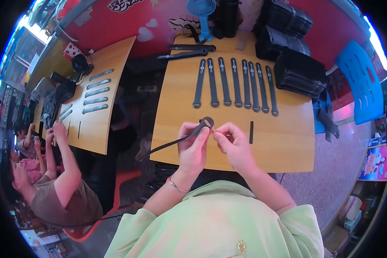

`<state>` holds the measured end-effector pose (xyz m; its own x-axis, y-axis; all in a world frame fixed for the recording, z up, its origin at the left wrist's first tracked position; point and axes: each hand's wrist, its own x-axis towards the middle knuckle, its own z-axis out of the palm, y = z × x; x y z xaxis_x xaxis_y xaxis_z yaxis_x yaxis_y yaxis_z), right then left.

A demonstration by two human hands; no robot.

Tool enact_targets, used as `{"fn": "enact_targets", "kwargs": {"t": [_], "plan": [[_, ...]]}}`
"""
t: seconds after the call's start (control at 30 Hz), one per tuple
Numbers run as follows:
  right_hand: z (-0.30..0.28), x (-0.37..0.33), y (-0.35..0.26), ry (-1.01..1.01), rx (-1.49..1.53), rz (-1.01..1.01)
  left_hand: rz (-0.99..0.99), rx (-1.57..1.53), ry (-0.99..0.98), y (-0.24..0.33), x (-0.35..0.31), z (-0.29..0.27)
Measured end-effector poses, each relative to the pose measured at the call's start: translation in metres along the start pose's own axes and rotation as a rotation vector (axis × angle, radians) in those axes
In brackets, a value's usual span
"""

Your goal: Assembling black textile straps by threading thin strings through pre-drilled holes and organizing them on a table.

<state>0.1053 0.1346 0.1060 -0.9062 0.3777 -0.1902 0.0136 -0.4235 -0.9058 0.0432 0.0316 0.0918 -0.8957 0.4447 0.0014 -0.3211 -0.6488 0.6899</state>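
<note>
Above the near part of the wooden table, my left hand pinches a dark grey strap near its rounded, slotted end. The strap's tail hangs down to the left. My right hand is close beside that end, thumb and forefinger pressed together at the slot; whatever they grip is too small to make out. Farther off, several similar grey straps lie side by side in a row, slotted ends toward me. A short black strip lies to the right of my right hand.
On the wooden table, black stacks stand at the right, more straps lie at the far left, and a blue fan stands behind. A co-worker sits left at another table. A blue chair is right.
</note>
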Motion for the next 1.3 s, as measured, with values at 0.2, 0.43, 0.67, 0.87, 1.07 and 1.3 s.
{"fn": "enact_targets", "kwargs": {"t": [0.2, 0.43, 0.67, 0.87, 1.07, 1.3], "plan": [[0.002, 0.003, -0.007, 0.022, -0.265, -0.189, -0.063, 0.011, 0.020, 0.004, 0.004, 0.001], [0.000, 0.005, -0.009, -0.017, -0.318, -0.237, 0.074, 0.307, -0.069, 0.001, 0.010, 0.000], [-0.010, 0.003, 0.002, -0.095, -0.488, -0.264, 0.322, 0.792, -0.228, 0.003, 0.011, -0.007], [-0.005, 0.006, 0.008, -0.074, -0.289, -0.119, 0.368, 0.772, -0.066, -0.008, 0.004, 0.005], [0.009, 0.003, -0.014, -0.099, -0.120, -0.119, 0.338, 0.758, -0.083, -0.004, 0.003, -0.010], [-0.004, 0.009, -0.013, -0.052, -0.704, -0.751, 0.275, 0.722, -0.100, 0.004, -0.006, 0.007]]}}
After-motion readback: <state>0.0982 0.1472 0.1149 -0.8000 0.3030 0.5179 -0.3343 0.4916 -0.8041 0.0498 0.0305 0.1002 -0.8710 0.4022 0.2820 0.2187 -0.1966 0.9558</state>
